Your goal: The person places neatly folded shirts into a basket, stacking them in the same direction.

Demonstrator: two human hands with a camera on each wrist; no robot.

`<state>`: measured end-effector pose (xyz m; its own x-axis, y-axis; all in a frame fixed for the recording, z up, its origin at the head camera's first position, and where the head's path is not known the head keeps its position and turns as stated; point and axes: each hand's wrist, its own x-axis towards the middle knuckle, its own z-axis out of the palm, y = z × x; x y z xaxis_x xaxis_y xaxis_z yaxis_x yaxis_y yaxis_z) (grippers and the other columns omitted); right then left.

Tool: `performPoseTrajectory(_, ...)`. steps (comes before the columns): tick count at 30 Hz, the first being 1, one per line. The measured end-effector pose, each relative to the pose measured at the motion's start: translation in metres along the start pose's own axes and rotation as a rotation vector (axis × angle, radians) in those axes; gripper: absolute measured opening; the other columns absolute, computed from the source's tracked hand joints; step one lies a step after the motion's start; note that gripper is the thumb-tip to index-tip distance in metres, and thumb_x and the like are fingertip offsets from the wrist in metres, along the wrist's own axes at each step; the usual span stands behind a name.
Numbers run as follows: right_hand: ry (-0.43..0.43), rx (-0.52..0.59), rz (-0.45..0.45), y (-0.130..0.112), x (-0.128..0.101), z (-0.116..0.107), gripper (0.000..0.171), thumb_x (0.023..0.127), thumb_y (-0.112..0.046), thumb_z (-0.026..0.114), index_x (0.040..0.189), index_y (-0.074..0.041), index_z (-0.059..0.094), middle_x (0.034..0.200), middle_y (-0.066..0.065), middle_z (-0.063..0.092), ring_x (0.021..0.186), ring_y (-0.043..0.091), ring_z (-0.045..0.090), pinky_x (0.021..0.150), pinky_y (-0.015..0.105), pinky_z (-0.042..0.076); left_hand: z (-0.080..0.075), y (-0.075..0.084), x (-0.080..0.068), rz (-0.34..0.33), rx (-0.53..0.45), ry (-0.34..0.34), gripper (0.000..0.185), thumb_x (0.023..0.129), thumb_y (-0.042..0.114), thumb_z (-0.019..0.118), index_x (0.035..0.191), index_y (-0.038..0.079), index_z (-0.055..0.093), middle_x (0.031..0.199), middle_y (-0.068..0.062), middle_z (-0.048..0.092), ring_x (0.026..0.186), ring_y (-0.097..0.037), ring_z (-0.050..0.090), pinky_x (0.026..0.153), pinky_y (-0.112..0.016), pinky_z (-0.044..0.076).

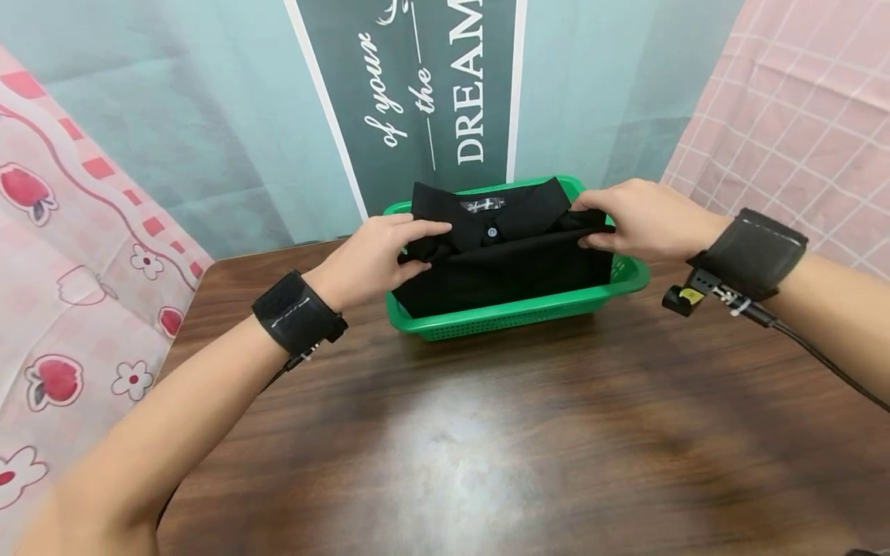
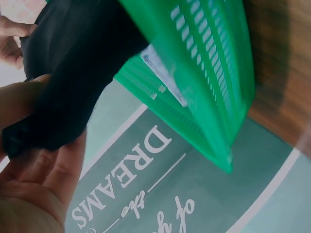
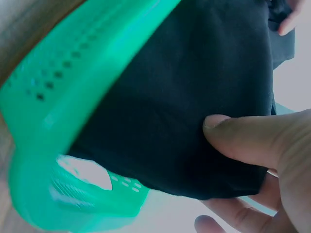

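Note:
A folded black collared shirt [image 1: 504, 270], with a neck label and a pale button, stands partly inside a green plastic basket [image 1: 518, 306]. My left hand [image 1: 368, 255] pinches its left edge just below the collar, thumb in front and fingers behind. On the opposite edge, my right hand [image 1: 647, 220] grips the fold the same way. From the right wrist, the thumb [image 3: 233, 128] presses flat on the black fabric while the other fingers are partly hidden behind it. The shirt's lower part is hidden by the basket's front wall.
A pale item [image 2: 163, 75] shows inside the basket in the left wrist view. The basket stands on a brown wooden table [image 1: 445, 432], near its back edge. Behind hangs a blue-green curtain [image 1: 208, 116] with lettering; pink patterned cloths [image 1: 820, 131] hang at both sides.

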<state>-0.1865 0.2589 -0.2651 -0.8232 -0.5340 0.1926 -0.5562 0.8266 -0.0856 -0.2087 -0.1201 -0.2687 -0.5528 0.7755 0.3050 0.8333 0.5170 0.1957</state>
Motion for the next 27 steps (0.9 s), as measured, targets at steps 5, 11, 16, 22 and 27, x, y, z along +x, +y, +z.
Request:
performPoseTrajectory(5,-0.106,-0.071,-0.001,0.007,0.023,-0.008,0.041,0.095,-0.020,0.080,0.132,-0.007,0.067,0.109,0.015,0.076,0.083,0.028,0.070,0.070,0.050,0.056,-0.008,-0.010,0.022,-0.070,0.053,-0.109,0.053,0.095,0.005,0.077,0.146,0.008,0.062,0.133,-0.015,0.070,0.122,-0.031,0.067,0.102,-0.043,0.056)
performPoseTrajectory(11,-0.188,-0.127,0.008,0.015,0.047,-0.005,0.043,0.095,-0.023,0.079,0.134,-0.007,0.066,0.117,0.020,0.075,0.097,0.039,0.072,0.081,0.059,0.058,-0.005,-0.025,0.044,-0.148,0.089,-0.222,0.052,0.095,0.008,0.077,0.145,0.007,0.063,0.141,-0.017,0.067,0.133,-0.035,0.061,0.111,-0.046,0.051)
performPoseTrajectory(16,-0.227,-0.104,0.022,0.025,0.065,0.003,0.038,0.096,-0.020,0.078,0.130,-0.007,0.068,0.117,0.020,0.074,0.102,0.040,0.071,0.084,0.061,0.057,0.000,-0.041,0.059,-0.177,0.094,-0.281,0.051,0.096,0.008,0.076,0.145,0.005,0.063,0.143,-0.017,0.067,0.136,-0.036,0.059,0.114,-0.046,0.049)
performPoseTrajectory(22,-0.299,-0.064,0.010,0.033,0.080,0.015,0.033,0.095,-0.015,0.077,0.126,-0.006,0.069,0.113,0.016,0.074,0.095,0.033,0.070,0.082,0.054,0.057,0.017,-0.054,0.072,-0.231,0.093,-0.374,0.050,0.098,0.009,0.075,0.146,0.004,0.062,0.149,-0.018,0.062,0.139,-0.035,0.058,0.112,-0.046,0.051)
performPoseTrajectory(27,-0.330,-0.065,0.004,0.040,0.091,0.024,0.032,0.095,-0.015,0.077,0.124,-0.006,0.070,0.112,0.016,0.073,0.093,0.032,0.070,0.080,0.052,0.056,0.023,-0.059,0.084,-0.262,0.113,-0.429,0.049,0.097,0.008,0.076,0.144,0.004,0.064,0.146,-0.018,0.064,0.133,-0.035,0.062,0.108,-0.045,0.054)
